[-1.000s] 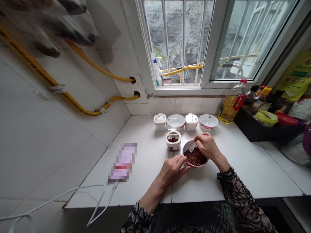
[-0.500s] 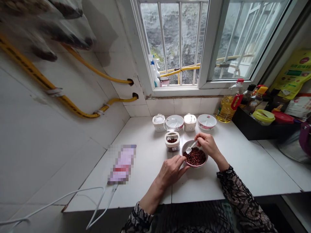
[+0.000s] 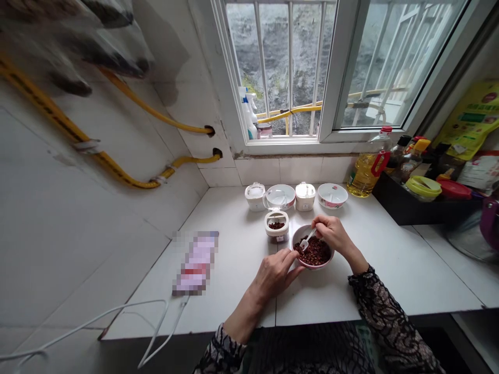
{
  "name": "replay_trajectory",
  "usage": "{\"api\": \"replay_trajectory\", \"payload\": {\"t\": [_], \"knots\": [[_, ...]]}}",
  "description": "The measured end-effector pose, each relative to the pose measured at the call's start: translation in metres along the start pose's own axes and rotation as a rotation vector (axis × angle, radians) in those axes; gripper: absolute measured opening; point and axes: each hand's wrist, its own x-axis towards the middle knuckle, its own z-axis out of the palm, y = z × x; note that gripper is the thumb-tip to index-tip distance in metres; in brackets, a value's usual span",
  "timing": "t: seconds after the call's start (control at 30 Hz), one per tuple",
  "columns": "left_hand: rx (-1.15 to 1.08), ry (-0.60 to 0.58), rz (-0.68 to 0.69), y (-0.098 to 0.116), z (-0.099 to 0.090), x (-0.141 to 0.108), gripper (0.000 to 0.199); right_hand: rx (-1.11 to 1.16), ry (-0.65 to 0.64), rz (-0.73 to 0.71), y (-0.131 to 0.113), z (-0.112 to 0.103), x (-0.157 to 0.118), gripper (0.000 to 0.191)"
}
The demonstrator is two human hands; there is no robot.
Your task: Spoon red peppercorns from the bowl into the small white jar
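A white bowl with a pink outer rim (image 3: 332,254) holds dark red Sichuan peppercorns (image 3: 316,253). At its near left side my left hand (image 3: 276,270) grips the bowl, thumb in front and fingers along the wall. My right hand (image 3: 331,232), above the bowl's right edge, pinches the handle of a small white spoon (image 3: 307,239). The spoon's tip is down among the peppercorns. Just left of the bowl stands an open seasoning jar (image 3: 277,232) with a cream rim and similar peppercorns inside. Its clear lid is tipped up behind it.
Along the back wall stand two white lidded jars (image 3: 255,200) (image 3: 304,200) and two bowls (image 3: 281,196) (image 3: 332,199). An oil bottle (image 3: 364,171) and a black bin of condiments (image 3: 405,205) are at right. A blurred-out phone-like object (image 3: 197,264) with a white cable (image 3: 163,327) lies left.
The spoon has dipped lower into the peppercorns, its bowl now partly among them. My right hand has shifted slightly down with it. My left hand stays on the bowl.
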Motion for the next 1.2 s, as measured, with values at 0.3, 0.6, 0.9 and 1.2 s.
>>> {"api": "replay_trajectory", "payload": {"t": [0.3, 0.6, 0.9, 1.2], "knots": [[-0.033, -0.016, -0.01, -0.001, 0.002, -0.002, 0.018, 0.181, 0.036, 0.105, 0.003, -0.003, 0.004, 0.017], [-0.036, -0.027, -0.018, -0.002, 0.002, -0.003, 0.018, 0.354, 0.042, 0.188, 0.005, -0.007, 0.007, 0.016], [-0.055, -0.024, -0.019, -0.001, 0.003, -0.003, 0.015, 0.357, 0.208, -0.022, -0.013, 0.011, 0.012, 0.017], [-0.049, -0.034, -0.032, -0.002, 0.006, -0.005, 0.02, -0.247, 0.084, -0.576, -0.027, 0.031, 0.002, 0.022]]}}
